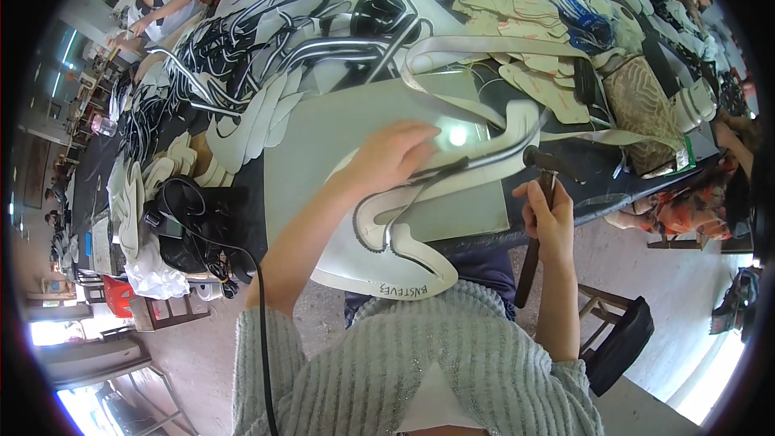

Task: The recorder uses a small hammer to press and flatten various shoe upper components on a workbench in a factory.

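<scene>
where my right hand (549, 214) closes: fist round the hammer (548, 183), pressed tight on the handle just below the head; head is right of the piece, not on it.
left hand (395, 153): palm down over the piece's upper stretch, fingers side by side; can't tell if it pinches an edge or only rests.
piece (456, 181): white, curvy, lying on the board (323, 121) in front of me, lower end hanging past the table edge over my lap.
dark trim (452, 168), done: looks already laid along the curves, as far as i can judge.
hammer work, to go: probably some tapping down; can't tell which stretches are flattened, so part-way is my guess.
counts, mine: one hammer, one piece in hand, one board, two hands.
counts, right: one patterned bag (642, 109), one white jar (694, 105); beige cutouts (508, 16) overlap, no sure count.
counts, far left: black strips (186, 64) tangled, uncountable; white cutouts (254, 117) fanned, several.
co-workers (165, 8), top left: two nearest; more people at the rim, too small to count.
</scene>
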